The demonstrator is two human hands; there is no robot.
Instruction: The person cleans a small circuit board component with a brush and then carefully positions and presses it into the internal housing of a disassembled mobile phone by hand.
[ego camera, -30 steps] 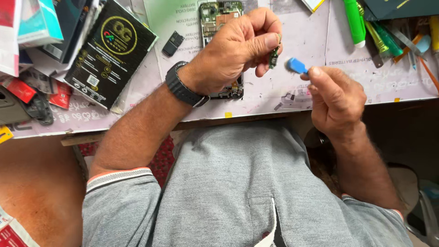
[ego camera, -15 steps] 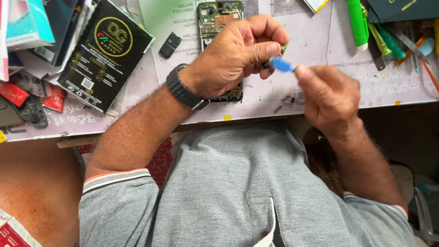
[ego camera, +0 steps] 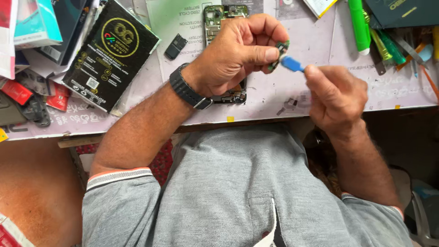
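1. The left hand (ego camera: 238,55) hovers above the opened phone (ego camera: 225,18), which lies on the worktop (ego camera: 283,98) with its circuit boards bare; the hand and wrist hide the middle of the phone.
2. The left fingers (ego camera: 263,54) are clamped on a small green circuit board (ego camera: 280,50), held up just right of the phone.
3. The right hand (ego camera: 336,98) is further right of the phone, its fingers pinched together on a blue plastic pry tool (ego camera: 291,64) whose tip touches the small board.
4. A black wristwatch (ego camera: 186,88) sits on the left wrist, at the phone's lower left.
5. Just left of the phone lies a small black part (ego camera: 175,46); further left, a black packet with a round emblem (ego camera: 109,55).
6. Well right of the phone, green markers (ego camera: 359,25) and slim tools lie in a loose heap.
7. Red and grey bits (ego camera: 27,98) lie far left of the phone. No container's contents can be made out.
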